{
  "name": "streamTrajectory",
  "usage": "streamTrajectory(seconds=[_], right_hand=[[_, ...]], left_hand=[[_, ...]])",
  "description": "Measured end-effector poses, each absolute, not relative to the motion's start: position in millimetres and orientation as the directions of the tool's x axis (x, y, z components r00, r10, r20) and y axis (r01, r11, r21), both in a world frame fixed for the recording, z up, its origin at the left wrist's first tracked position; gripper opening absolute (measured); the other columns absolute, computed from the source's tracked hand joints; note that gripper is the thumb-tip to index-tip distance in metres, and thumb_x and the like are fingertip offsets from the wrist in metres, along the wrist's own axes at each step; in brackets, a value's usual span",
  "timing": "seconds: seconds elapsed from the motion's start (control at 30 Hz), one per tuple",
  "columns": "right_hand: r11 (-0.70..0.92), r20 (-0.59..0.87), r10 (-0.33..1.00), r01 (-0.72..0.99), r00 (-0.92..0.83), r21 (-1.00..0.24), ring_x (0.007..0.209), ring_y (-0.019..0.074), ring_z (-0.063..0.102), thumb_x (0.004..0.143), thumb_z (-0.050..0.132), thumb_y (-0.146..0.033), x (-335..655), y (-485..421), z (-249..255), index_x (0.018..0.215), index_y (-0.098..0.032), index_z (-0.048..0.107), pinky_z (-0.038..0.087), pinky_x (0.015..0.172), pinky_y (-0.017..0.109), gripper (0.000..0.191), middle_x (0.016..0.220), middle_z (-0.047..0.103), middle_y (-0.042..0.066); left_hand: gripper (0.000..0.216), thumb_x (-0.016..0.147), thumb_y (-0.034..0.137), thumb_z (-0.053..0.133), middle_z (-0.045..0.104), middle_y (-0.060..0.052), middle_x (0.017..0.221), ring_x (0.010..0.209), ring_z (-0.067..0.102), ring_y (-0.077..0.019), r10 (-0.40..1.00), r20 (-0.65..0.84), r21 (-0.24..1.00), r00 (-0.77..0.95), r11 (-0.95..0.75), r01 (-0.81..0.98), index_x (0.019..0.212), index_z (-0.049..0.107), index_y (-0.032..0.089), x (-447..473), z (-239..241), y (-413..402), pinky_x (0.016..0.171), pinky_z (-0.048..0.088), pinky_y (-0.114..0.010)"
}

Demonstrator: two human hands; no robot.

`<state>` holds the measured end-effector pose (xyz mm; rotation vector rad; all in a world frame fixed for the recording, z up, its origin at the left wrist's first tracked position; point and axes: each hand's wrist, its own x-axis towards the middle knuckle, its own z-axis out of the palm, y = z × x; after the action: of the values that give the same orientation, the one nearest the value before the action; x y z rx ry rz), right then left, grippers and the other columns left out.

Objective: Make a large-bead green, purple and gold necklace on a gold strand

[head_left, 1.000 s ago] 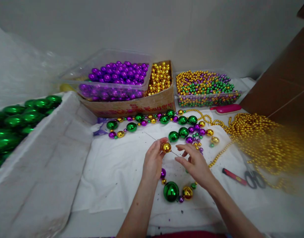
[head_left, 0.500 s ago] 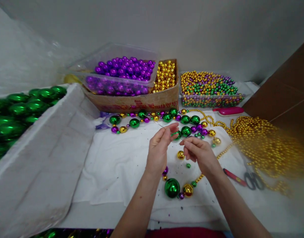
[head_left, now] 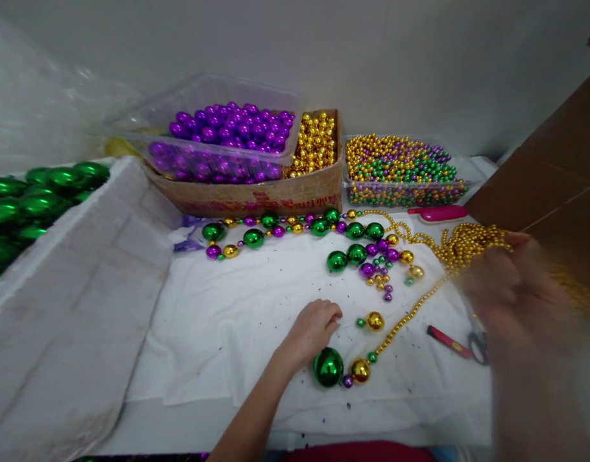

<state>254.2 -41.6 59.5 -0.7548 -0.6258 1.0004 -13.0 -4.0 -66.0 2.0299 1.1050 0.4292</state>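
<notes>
Curling beside a large green bead (head_left: 328, 367), the left hand (head_left: 315, 327) is perhaps steadying its strand (head_left: 409, 316); the right hand (head_left: 514, 285) is blurring at right, neither grip readable.

Place: bead-craft workshop | upper centre: carton (head_left: 218, 197) of gold beads (head_left: 317, 144), heaped purple beads (head_left: 230, 128) | lower right: scissors (head_left: 478, 348) | lower centre: strung beads (head_left: 328, 367) on cloth-covered worktop (head_left: 153, 425)

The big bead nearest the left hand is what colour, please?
The big bead is shiny green; it shows best in the head view.
</notes>
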Motion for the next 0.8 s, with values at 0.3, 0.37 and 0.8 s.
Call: streamTrajectory(seconds=[0.3,0.37,0.8], right_hand=[[0.327,0.077,0.841,-0.39,0.535,-0.861,0.043,0.0059,0.032,0.081,0.062,-0.024,261.5,-49.0,33.2,0.085,-0.018,0.065,0.02,0.039,0.022,0.008,0.052,0.041,-0.005],[0.299,0.067,0.834,-0.347,0.548,-0.889,0.044,0.0058,0.035,0.079,0.066,-0.023,257.1,-49.9,25.0,0.085,-0.016,0.066,0.022,0.039,0.02,0.009,0.053,0.044,-0.005],[0.041,-0.104,0.878,-0.289,0.468,-0.956,0.043,0.0057,0.037,0.083,0.058,-0.021,242.9,-71.0,-16.0,0.098,-0.015,0.065,0.024,0.04,0.018,0.018,0.053,0.049,-0.002]], left_hand=[[0.007,0.08,0.025,0.056,0.06,-0.003,0.08,0.084,0.05,-0.0217,0.775,-0.162,0.551,0.611,-0.443,0.707,0.077,0.059,0.02,-23.5,-54.1,-22.0,0.078,0.034,-0.033],[0.011,0.082,0.019,0.049,0.059,-0.003,0.078,0.082,0.051,-0.0199,0.781,-0.194,0.502,0.593,-0.44,0.744,0.073,0.056,0.019,-28.3,-53.5,-22.0,0.077,0.035,-0.031],[0.037,0.081,0.025,0.055,0.051,-0.005,0.12,0.111,0.045,-0.0217,0.803,-0.107,0.614,0.586,-0.41,0.674,0.118,0.051,0.022,-15.6,-44.2,-12.2,0.097,0.035,-0.035]])
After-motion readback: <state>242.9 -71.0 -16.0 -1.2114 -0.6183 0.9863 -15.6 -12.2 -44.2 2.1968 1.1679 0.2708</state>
